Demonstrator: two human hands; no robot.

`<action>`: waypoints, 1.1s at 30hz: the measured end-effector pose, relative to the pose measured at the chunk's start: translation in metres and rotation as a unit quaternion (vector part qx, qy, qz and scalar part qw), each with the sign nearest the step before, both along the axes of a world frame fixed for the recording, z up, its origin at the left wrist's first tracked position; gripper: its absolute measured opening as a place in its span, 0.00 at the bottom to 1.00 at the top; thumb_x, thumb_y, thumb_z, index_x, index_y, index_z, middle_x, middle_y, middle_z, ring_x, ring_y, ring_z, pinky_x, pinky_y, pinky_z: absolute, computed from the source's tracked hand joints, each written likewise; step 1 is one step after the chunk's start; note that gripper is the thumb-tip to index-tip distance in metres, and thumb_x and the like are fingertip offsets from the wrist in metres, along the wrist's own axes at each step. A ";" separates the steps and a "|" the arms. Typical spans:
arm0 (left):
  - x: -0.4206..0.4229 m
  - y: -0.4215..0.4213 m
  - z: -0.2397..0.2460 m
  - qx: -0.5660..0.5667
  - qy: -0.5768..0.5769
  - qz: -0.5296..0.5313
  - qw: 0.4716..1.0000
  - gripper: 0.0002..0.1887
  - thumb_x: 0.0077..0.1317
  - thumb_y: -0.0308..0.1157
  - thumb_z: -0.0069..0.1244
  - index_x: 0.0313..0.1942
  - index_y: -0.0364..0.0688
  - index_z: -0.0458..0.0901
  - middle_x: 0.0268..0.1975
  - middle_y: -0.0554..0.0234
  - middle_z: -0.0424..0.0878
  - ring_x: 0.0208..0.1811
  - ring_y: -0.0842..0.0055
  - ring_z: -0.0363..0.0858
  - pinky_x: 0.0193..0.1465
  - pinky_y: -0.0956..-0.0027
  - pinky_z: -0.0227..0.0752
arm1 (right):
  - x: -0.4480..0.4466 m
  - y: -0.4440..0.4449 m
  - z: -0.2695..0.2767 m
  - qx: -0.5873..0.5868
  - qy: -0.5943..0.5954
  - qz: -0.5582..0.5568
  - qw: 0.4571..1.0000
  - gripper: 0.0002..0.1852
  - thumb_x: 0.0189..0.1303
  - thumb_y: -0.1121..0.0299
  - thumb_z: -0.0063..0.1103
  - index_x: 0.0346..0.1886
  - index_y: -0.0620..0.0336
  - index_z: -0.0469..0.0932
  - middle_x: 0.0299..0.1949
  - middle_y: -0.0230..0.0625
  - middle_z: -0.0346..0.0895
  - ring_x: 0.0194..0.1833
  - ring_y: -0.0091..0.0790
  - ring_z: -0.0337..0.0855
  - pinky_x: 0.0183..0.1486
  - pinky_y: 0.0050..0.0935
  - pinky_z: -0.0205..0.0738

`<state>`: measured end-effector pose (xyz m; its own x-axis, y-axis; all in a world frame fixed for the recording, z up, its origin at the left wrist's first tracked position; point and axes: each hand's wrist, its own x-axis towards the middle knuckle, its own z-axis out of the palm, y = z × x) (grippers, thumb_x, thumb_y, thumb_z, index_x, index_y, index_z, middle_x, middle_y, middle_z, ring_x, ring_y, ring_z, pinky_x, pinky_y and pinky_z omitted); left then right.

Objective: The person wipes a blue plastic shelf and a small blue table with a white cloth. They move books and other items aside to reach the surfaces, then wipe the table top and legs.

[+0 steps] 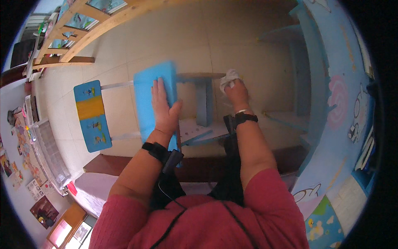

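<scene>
My left hand point(164, 107) lies flat on the bright blue seat point(144, 102) of a small chair, thumb spread towards its right edge. Two pale bars join the seat to a blue backrest point(92, 115) with a yellow band and cartoon pictures. To the right of the seat is the chair's underframe, with a blue-grey crosspiece point(203, 102) and a long, narrow bar point(199, 76). At the far end of that bar, my right hand point(238, 93) grips a crumpled white cloth point(230, 77). The cloth appears to touch the bar's end.
A light blue desk point(317, 102) with cartoon drawings stands along the right. A wooden ladder-like frame point(93, 34) rises at upper left. A dark brown bed edge point(108, 163) and pale bedding point(93, 186) lie near my legs. Beige tiles point(168, 34) cover the floor.
</scene>
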<state>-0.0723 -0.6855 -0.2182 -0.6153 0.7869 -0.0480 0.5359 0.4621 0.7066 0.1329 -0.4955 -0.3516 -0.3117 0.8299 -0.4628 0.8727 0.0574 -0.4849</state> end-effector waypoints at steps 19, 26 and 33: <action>-0.009 -0.006 0.009 -0.008 -0.009 0.007 1.000 0.45 0.59 0.37 0.53 0.76 0.37 0.53 0.77 0.32 0.51 0.78 0.40 0.47 0.79 0.47 0.41 | -0.033 -0.086 0.002 0.040 -0.081 0.255 0.963 0.16 0.58 0.60 0.62 0.48 0.56 0.82 0.49 0.49 0.79 0.49 0.54 0.84 0.52 0.48 0.80; -0.009 -0.008 0.011 -0.011 0.007 0.000 1.000 0.44 0.59 0.34 0.52 0.76 0.35 0.53 0.77 0.32 0.52 0.79 0.46 0.49 0.80 0.54 0.42 | -0.086 -0.056 -0.051 0.063 -0.057 0.284 0.955 0.15 0.60 0.61 0.60 0.44 0.60 0.83 0.47 0.49 0.82 0.45 0.51 0.86 0.47 0.46 0.83; -0.006 -0.004 0.010 -0.005 0.013 -0.001 1.000 0.45 0.59 0.35 0.52 0.76 0.35 0.53 0.77 0.32 0.52 0.79 0.43 0.48 0.80 0.50 0.41 | -0.049 -0.115 -0.039 -0.028 -0.136 0.499 0.856 0.14 0.62 0.60 0.57 0.44 0.54 0.87 0.47 0.46 0.85 0.51 0.48 0.85 0.51 0.46 0.81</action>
<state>-0.0783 -0.6898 -0.2087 -0.6155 0.7871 -0.0405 0.5544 0.4689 0.6876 0.0836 -0.6110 -0.3901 -0.7268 0.1880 -0.6606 0.4842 0.8224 -0.2987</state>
